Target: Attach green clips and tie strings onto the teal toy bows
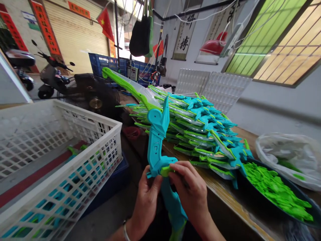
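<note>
A teal toy bow grip [157,140] stands upright in front of me, with a green limb [130,86] rising from its top toward the upper left. My left hand [146,201] is wrapped round the lower left of the grip. My right hand [192,192] pinches a small green piece [166,171] against the grip's lower end. A second teal part [174,207] hangs below, between my wrists.
A large pile of bagged green-and-teal bows [200,127] lies on the wooden table [225,197] to the right. A dark basin of small green pieces [276,192] sits beside a plastic bag [288,157]. A white crate [62,160] stands at the left, with a fan [95,95] behind it.
</note>
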Demonstrator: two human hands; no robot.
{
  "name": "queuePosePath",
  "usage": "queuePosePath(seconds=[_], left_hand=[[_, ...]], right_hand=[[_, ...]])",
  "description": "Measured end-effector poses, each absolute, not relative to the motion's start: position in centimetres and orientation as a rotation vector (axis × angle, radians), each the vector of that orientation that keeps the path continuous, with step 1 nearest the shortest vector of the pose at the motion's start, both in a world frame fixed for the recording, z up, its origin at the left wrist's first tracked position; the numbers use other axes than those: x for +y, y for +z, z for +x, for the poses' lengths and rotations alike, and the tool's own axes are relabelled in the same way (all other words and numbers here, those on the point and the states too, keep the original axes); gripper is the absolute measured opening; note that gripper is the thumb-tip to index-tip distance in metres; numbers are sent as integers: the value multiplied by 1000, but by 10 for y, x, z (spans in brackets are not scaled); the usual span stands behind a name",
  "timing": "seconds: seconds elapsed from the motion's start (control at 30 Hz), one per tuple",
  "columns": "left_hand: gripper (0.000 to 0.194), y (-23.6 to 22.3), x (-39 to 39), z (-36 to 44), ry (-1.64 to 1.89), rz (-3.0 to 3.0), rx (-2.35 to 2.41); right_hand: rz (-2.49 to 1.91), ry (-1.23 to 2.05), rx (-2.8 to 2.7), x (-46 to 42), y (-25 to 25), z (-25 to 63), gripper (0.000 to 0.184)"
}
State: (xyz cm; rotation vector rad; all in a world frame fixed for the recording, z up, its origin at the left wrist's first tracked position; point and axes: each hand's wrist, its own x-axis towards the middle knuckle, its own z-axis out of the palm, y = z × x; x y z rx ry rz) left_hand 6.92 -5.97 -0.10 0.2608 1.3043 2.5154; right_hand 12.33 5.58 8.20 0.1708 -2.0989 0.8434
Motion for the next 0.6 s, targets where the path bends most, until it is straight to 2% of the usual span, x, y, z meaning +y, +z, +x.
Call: queuePosePath(seconds=[0.13,0.3,0.37,0.4,0.5,0.6], left_hand=[[49,11,-58,70,2444,277,1341],[38,26,-58,70,2472,428,1442],[36,30,-60,68,2453,461,1478],[35,33,-61,67,2439,491,1471],[30,42,-66,63,2389,633,1467],[24,51,-71,61,2344,773,1529]], right_hand=[[160,708,-2128,54,85,126,24],[46,675,-2136,55,88,132,14],[21,825,-2171,60,92,133,15],[19,935,-2195,63,94,134,21],[-16,1383,-2280,76,103,133,40],[-56,1835,-2317,87,109,129,46]])
